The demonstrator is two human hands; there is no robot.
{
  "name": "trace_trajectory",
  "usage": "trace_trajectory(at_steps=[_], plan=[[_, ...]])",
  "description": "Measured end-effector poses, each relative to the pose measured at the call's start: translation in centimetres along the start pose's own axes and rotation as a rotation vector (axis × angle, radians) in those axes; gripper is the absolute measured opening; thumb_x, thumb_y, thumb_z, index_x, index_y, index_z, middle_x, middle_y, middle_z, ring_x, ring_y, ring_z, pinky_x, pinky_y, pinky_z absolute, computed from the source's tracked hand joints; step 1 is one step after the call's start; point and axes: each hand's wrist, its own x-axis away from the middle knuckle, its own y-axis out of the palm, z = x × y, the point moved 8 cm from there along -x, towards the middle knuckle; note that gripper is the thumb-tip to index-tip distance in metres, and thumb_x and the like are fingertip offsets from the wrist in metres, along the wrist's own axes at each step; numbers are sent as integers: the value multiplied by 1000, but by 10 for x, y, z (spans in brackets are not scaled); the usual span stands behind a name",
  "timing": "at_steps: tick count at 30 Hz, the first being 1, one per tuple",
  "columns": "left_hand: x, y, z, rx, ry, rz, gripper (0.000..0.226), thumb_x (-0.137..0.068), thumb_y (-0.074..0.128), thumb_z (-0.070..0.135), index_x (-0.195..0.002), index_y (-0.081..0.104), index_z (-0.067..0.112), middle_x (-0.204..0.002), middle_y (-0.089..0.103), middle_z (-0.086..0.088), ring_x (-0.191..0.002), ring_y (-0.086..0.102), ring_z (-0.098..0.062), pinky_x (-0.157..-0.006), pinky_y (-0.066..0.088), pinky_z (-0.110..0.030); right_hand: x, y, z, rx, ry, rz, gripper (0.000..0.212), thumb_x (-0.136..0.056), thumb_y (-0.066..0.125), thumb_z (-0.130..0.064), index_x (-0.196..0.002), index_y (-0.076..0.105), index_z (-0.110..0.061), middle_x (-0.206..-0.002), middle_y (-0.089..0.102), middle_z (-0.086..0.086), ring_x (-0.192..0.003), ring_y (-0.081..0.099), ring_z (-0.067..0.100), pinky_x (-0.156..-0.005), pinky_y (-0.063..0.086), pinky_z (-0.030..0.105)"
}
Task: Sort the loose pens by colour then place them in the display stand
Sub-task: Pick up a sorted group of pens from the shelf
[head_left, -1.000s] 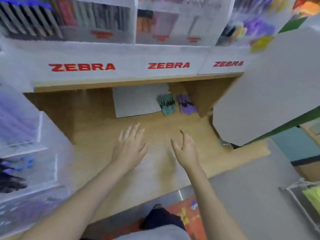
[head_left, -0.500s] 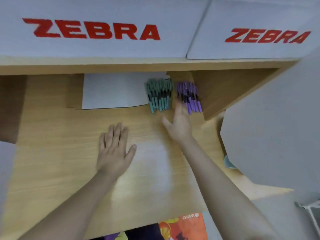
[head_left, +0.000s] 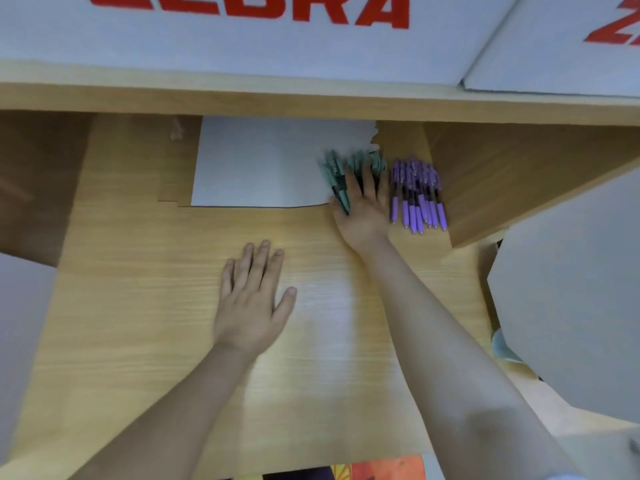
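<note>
Several green pens (head_left: 334, 168) lie in a bunch at the back of the wooden shelf (head_left: 145, 306). Just to their right lies a bunch of purple pens (head_left: 417, 195). My right hand (head_left: 365, 209) lies on top of the green pens with fingers stretched forward, covering the right part of the bunch. My left hand (head_left: 251, 299) rests flat on the bare wood, fingers straight, well in front of the pens and holding nothing.
A white sheet (head_left: 263, 164) lies at the back, left of the green pens. A wooden side wall (head_left: 519, 181) stands right of the purple pens. White ZEBRA display panels (head_left: 242, 39) overhang the shelf. A grey panel (head_left: 571, 289) stands at the right.
My right hand has moved forward from just in front of the pens onto the green bunch. The camera has come closer. My left hand stays flat on the wood.
</note>
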Motion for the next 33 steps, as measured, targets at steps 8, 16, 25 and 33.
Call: trace_trajectory(at_steps=[8,16,25,33], plan=[[1,-3,2,4,4,-5,68,-101,13,58,-160,11,24,-168,0,0,-154,-9,-20,-122,-12,-41,56,-3,-6,-85,-132,62,59,-104,37,-34,-156,22,-12,-163,20,9,-151,4,34,-124,8,43],[1,-1,1,18,10,-11,67,-103,14,57,-161,8,23,-168,-3,0,-154,-12,-20,-122,-14,-42,111,1,-3,-204,-209,90,62,-99,51,-20,-155,23,-12,-163,16,8,-151,8,30,-123,18,46],[0,-1,0,36,10,4,66,-104,15,56,-160,8,23,-168,-3,1,-154,-14,-18,-122,-14,-42,64,-16,-4,-113,164,92,126,-61,77,-71,-152,22,-2,-142,39,20,-134,31,35,-111,23,40],[0,-2,1,24,11,21,66,-103,17,55,-160,13,22,-168,4,-1,-155,-8,-20,-123,-9,-43,52,-6,-18,-219,112,-85,56,-69,84,-50,-105,65,-12,-102,69,5,-97,62,25,-87,51,40]])
